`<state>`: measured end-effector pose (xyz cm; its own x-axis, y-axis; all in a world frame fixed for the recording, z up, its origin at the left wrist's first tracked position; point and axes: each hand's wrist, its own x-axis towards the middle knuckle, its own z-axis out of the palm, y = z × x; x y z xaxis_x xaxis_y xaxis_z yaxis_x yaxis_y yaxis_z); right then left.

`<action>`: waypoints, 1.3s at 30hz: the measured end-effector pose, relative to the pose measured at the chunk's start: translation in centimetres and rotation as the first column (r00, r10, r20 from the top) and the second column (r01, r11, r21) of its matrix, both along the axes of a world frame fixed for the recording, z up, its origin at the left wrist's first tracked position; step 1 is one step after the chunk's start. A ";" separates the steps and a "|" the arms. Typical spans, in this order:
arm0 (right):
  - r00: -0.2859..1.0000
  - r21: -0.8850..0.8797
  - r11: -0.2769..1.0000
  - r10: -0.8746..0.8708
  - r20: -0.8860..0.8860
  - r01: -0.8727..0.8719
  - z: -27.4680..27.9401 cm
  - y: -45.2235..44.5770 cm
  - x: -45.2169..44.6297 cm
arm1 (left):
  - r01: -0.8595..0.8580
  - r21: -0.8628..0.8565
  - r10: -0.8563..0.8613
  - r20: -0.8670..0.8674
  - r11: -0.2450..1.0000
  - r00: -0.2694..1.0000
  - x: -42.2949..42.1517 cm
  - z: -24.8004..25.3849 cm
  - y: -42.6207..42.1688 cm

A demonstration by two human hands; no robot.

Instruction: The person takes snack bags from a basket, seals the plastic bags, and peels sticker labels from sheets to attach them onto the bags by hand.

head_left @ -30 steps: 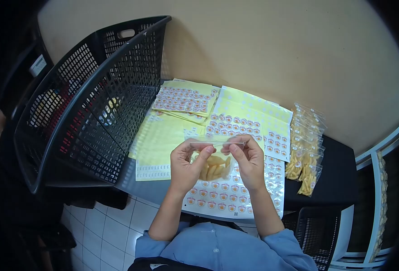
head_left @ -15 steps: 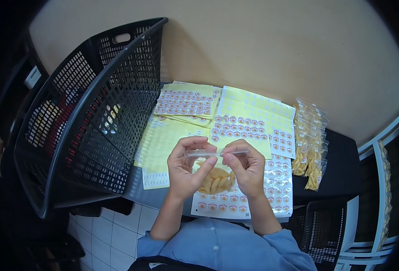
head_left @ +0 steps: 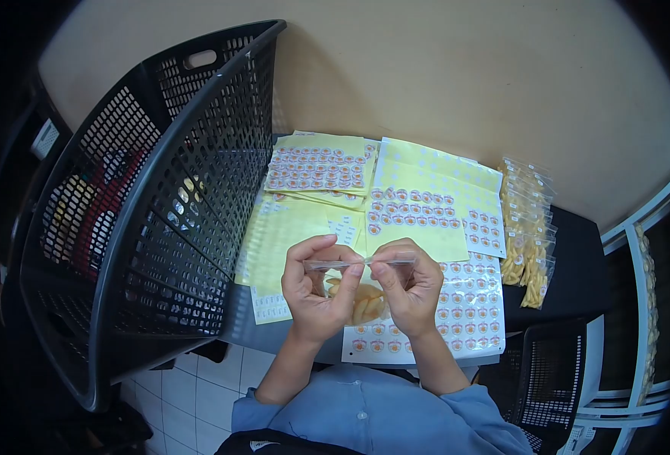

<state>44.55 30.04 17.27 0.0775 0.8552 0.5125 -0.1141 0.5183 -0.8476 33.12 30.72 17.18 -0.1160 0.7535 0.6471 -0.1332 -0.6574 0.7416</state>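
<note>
Clear plastic bag [head_left: 367,303] of yellow, finger-shaped pieces is held over a sheet-covered table [head_left: 255,334], its top edge pinched between thumb and fingers of both the left hand [head_left: 320,292] and the right hand [head_left: 411,287], thumbs close together near the middle. Fingers and palms hide the bag's sides; whether it bears a label cannot be told. Beneath it, a white sticker sheet [head_left: 467,307] carries rows of round orange-and-pink labels, its near side partly covered by the right forearm. Their print is too small to read, as is that on the yellow-backed stack [head_left: 316,168] beyond. At right, filled packets [head_left: 524,227] overlap on a black surface [head_left: 577,250], their small tags illegible. Red and yellow items show indistinctly through the black mesh basket [head_left: 175,189] at left. Behind runs a plain beige wall [head_left: 426,83]; white tiles [head_left: 177,398] floor the room.
</note>
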 end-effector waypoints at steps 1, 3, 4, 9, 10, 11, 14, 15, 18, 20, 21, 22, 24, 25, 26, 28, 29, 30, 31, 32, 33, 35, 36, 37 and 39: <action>1.000 0.005 1.000 -0.008 -0.025 0.008 -0.1 0.0 -0.3 | -0.014 -0.005 0.014 0.008 1.000 1.000 -0.1 0.0 0.0; 1.000 -0.017 1.000 -0.010 -0.026 0.010 0.2 0.0 -0.7 | -0.009 -0.021 0.009 0.019 1.000 1.000 -0.3 0.1 0.0; 0.999 -0.037 0.999 -0.012 -0.030 0.011 0.4 0.0 -0.9 | -0.003 -0.035 0.004 0.028 0.999 1.000 -0.5 0.1 0.1; 0.998 -0.028 0.999 -0.048 -0.033 0.047 0.2 0.2 -1.6 | -0.005 -0.042 0.007 0.042 0.999 0.999 -0.7 0.1 0.2; 0.998 -0.022 0.998 -0.060 -0.030 0.059 0.2 0.3 -1.7 | -0.001 -0.041 0.003 0.042 0.999 0.999 -0.8 0.1 0.3; 0.998 -0.022 0.998 -0.062 -0.030 0.061 0.1 0.3 -1.8 | 0.001 -0.042 0.001 0.042 0.999 0.999 -0.7 0.0 0.3; 0.995 0.000 0.995 -0.096 -0.025 0.096 0.0 0.3 -1.9 | -0.003 -0.052 0.007 0.062 0.999 0.998 -0.6 -0.1 0.3; 0.995 0.026 0.995 -0.100 -0.028 0.101 0.0 0.3 -1.9 | -0.012 -0.034 0.014 0.036 0.999 0.999 -0.7 -0.1 0.3; 0.996 0.015 0.996 -0.086 -0.021 0.086 0.0 0.2 -1.5 | -0.007 -0.035 0.008 0.026 0.999 1.000 -0.7 0.0 0.4; 0.998 -0.019 0.998 -0.068 -0.011 0.068 0.1 0.2 -1.2 | 0.008 -0.052 -0.006 0.042 0.999 0.999 -0.6 0.5 0.3; 0.999 -0.008 0.999 -0.050 -0.002 0.050 0.1 0.2 -1.1 | 0.026 -0.076 -0.023 0.031 0.997 0.999 -0.6 0.8 0.2; 0.999 0.002 1.000 -0.031 0.006 0.031 0.1 0.2 -1.0 | 0.042 -0.101 -0.041 0.020 0.994 0.999 -0.5 0.9 0.1; 1.000 -0.007 1.000 -0.010 -0.024 0.010 0.1 0.2 -0.9 | 0.026 -0.096 -0.027 -0.009 0.995 1.000 -0.5 0.7 0.2; 0.999 -0.014 1.000 0.010 -0.054 -0.011 0.1 0.2 -0.8 | 0.011 -0.090 -0.014 -0.036 0.996 0.999 -0.3 0.6 0.2; 0.999 -0.014 1.000 0.013 -0.053 -0.013 0.1 0.2 -0.7 | 0.008 -0.090 -0.012 -0.036 0.996 0.999 -0.2 0.5 0.2; 0.999 -0.025 0.999 0.028 -0.046 -0.029 0.1 0.1 -0.4 | -0.016 -0.090 0.014 -0.026 0.996 1.000 0.2 0.2 0.1; 0.999 -0.024 0.999 0.029 -0.045 -0.031 0.0 0.0 -0.3 | -0.017 -0.089 0.015 -0.025 0.996 1.000 0.4 0.1 0.1; 1.000 -0.022 0.999 0.023 -0.011 -0.023 -0.1 0.0 -0.1 | -0.018 -0.089 0.017 -0.008 0.996 1.000 0.6 0.0 0.0; 1.000 -0.019 1.000 0.017 0.024 -0.016 -0.2 0.0 0.0 | -0.020 -0.088 0.021 0.010 0.996 1.000 0.8 0.0 -0.1; 0.999 -0.015 1.000 0.021 0.026 -0.021 -0.3 0.0 0.1 | -0.024 -0.085 0.025 0.012 0.996 1.000 1.0 0.0 -0.1; 1.000 -0.022 1.000 0.012 0.012 -0.011 -0.5 0.0 0.2 | -0.030 -0.096 0.031 0.016 0.995 0.999 1.2 -0.1 -0.1; 1.000 -0.026 1.000 0.010 -0.003 -0.010 -0.5 0.1 0.3 | -0.043 -0.104 0.045 0.019 0.994 0.999 1.5 0.0 -0.2; 0.999 -0.022 1.000 -0.007 -0.036 0.006 -0.5 0.1 0.3 | -0.045 -0.108 0.048 0.024 0.993 0.999 1.6 0.1 -0.2; 0.997 -0.020 1.000 -0.024 -0.070 0.023 -0.5 0.1 0.3 | -0.046 -0.112 0.049 0.029 0.993 0.998 1.7 0.1 -0.3; 0.998 -0.013 1.000 -0.018 -0.057 0.017 -0.7 0.1 0.5 | -0.053 -0.106 0.056 0.020 0.993 0.998 1.8 -0.2 -0.2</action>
<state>45.05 30.14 16.57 0.1214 0.8598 0.4960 -0.1532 0.5099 -0.8465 34.87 30.47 16.95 -0.1727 0.8092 0.5615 -0.1172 -0.5829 0.8040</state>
